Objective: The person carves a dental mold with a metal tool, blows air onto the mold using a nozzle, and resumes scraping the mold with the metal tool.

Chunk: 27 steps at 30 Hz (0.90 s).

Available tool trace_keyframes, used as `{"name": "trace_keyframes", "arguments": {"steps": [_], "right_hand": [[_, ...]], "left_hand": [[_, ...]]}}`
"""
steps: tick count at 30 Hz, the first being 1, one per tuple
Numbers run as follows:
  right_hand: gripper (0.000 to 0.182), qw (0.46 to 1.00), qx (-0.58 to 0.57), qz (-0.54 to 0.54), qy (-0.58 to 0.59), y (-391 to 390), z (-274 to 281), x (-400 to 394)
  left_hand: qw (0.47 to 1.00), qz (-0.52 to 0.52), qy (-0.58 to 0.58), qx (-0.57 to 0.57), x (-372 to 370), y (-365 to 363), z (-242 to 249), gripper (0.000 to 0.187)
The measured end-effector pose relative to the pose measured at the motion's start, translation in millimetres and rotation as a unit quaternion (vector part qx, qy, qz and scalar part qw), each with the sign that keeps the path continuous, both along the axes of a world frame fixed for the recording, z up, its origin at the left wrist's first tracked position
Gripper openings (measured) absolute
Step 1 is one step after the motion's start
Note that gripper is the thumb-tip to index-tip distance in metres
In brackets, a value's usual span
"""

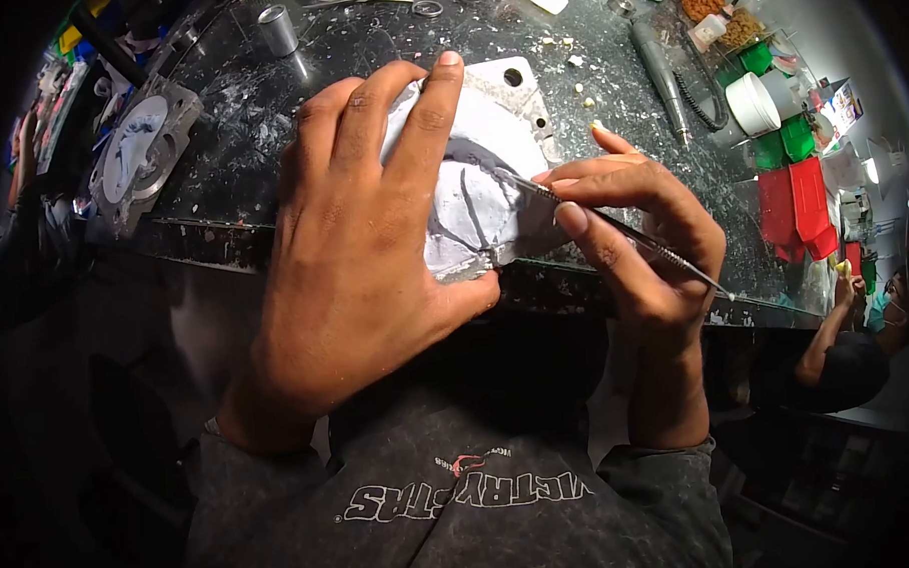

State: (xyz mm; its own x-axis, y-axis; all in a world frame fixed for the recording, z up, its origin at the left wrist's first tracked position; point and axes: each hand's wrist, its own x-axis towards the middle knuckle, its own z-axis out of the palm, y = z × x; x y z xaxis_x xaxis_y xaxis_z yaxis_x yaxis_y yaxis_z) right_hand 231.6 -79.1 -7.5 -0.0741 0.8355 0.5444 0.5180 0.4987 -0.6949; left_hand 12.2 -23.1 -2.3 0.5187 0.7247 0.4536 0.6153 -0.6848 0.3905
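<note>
In the upper centre of the frame, the left hand point(357, 227) is holding the white cast point(502, 210) with spread fingers; right of the cast, the right hand point(653, 222) is pinching the tool point(679, 262), whose long axis is slanting up-left, its tip pointing onto the cast

Left fingers point(426, 130) spread, thumb point(468, 297) stretched out, right fingers point(616, 185) curled, pinching
</note>
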Motion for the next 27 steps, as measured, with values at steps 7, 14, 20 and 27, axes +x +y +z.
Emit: {"name": "trace_keyframes", "arguments": {"steps": [7,14,20,27], "right_hand": [[0.013,0.991,-0.065,0.032,0.111,-1.9,-2.9,7.8],[0.014,1.000,-0.013,0.012,0.005,-4.0,0.2,1.5],[0.015,0.999,-0.022,0.012,0.024,-1.6,2.2,2.2],[0.012,0.992,-0.065,0.057,0.088,-5.0,12.3,11.8]], "left_hand": [[0.999,-0.041,0.008,-0.004,-2.1,7.8,0.8,0.112],[0.999,-0.050,0.006,-0.002,-2.2,9.1,0.0,0.113],[0.999,-0.049,0.006,0.006,-1.7,8.8,0.4,0.112],[0.998,-0.066,0.000,-0.001,-3.8,12.2,0.5,0.111]]}}
